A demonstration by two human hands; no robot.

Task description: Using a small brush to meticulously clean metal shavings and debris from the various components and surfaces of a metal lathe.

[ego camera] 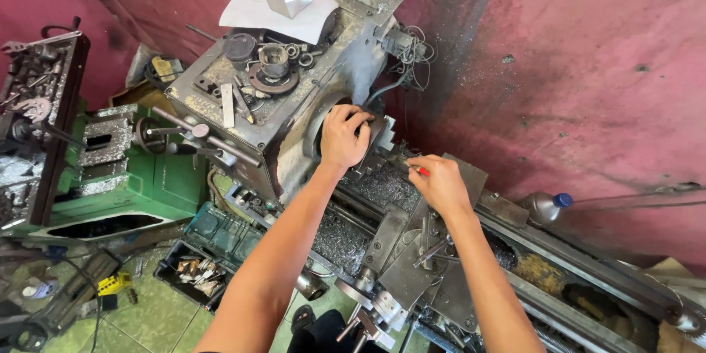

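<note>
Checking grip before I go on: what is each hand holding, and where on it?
The left hand grips the lathe chuck by its rim. The right hand pinches a small red-handled tool by its handle; its tip is hidden.

The left hand (344,136) rests on the lathe chuck (379,140), with the right hand (440,182) just right of it above the carriage (412,250). A sheet of paper (254,11) lies on the headstock (294,81) behind; a parts tray (193,272) sits on the floor, lower left.

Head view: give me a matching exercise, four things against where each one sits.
Things:
1. left hand
2. right hand
3. sheet of paper
4. plastic bottle

Places:
A. on top of the headstock
B. on the lathe chuck
C. far side of the lathe bed, by the wall
D. above the carriage, holding a red-tipped tool

Pairs: 1-B, 2-D, 3-A, 4-C
</note>
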